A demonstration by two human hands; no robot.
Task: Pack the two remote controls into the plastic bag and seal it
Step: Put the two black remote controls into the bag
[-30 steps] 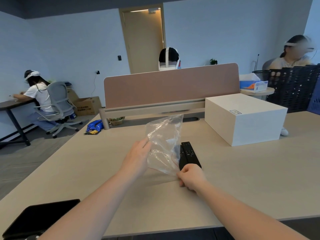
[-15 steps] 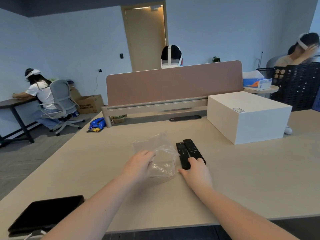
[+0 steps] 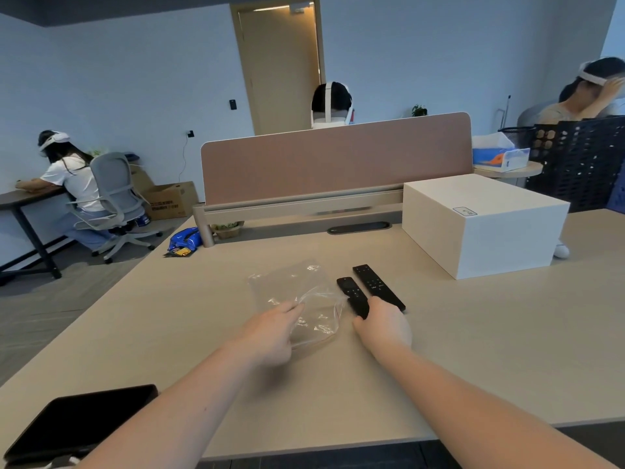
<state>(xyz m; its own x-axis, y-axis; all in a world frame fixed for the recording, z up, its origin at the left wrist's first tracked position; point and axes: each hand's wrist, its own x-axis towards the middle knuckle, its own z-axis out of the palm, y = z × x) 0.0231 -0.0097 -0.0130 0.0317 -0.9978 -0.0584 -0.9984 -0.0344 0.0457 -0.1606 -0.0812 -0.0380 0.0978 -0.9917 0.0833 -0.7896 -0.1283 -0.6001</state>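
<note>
A clear plastic bag (image 3: 297,292) with a red-lined zip edge lies crumpled on the beige desk (image 3: 473,350). My left hand (image 3: 270,330) rests on its near left part, pinching the plastic. Two black remote controls lie side by side just right of the bag: a shorter one (image 3: 351,294) and a longer one (image 3: 375,286). My right hand (image 3: 382,326) covers their near ends, with the thumb against the shorter remote and fingers curled on both. Both remotes are outside the bag.
A white box (image 3: 483,225) stands on the desk at the right rear. A pink desk divider (image 3: 338,157) runs along the back. A black tablet (image 3: 77,421) lies at the near left corner. Other people sit at desks left, behind and right.
The bag was held upright a second ago; my left hand has lowered it flat onto the desk. My right hand has slid forward onto the near ends of the remotes.
</note>
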